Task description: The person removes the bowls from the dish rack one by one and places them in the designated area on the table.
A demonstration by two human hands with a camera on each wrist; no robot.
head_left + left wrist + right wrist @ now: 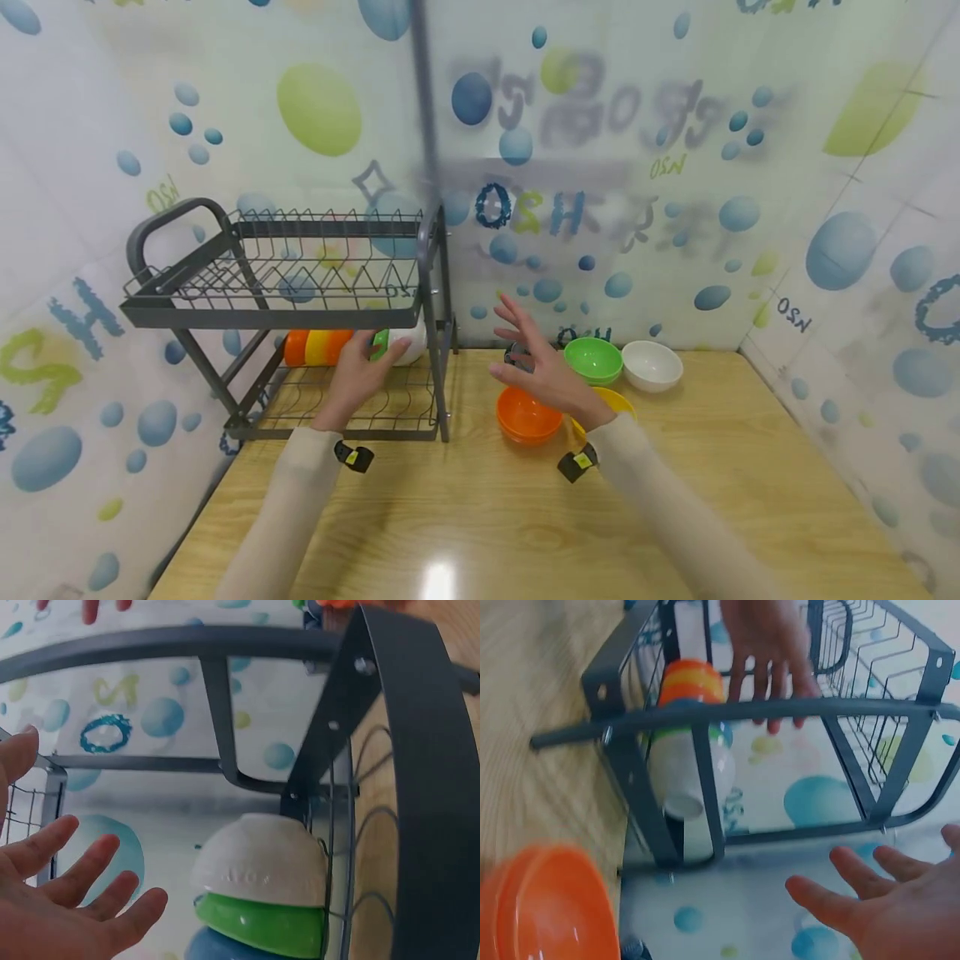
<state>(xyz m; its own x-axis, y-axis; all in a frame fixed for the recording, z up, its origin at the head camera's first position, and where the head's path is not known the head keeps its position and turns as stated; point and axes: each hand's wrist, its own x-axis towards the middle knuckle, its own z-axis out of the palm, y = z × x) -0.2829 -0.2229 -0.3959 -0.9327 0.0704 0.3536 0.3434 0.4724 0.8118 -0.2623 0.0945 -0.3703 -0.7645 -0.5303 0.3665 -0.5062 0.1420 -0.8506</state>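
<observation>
Head view: we see a person's left hand (358,377) in the lower tier of a dark grey metal two-tier dish rack (277,318), in front of a row of bowls lying on their sides. There we make out an orange bowl (296,348) and a yellow bowl (319,348); the left wrist view adds a blue bowl (232,949), nested with a green bowl (262,925) and a white bowl (259,862) whose base faces outward. It also shows us a gap between these and the spread fingers, which hold nothing.

The right hand (547,373), fingers apart and grasp empty, hovers above a glossy orange round bowl (528,414) on the pale wooden table (487,517); the right wrist view reveals a second rim nested there. Behind stand a bright green round bowl (592,358) and a glossy white round bowl (652,367), near the table's back edge.

The upper tier roofs the left hand's space, and uprights bound its right side. We find a strip of bare wood between rack and orange stack, broadening toward the front.
</observation>
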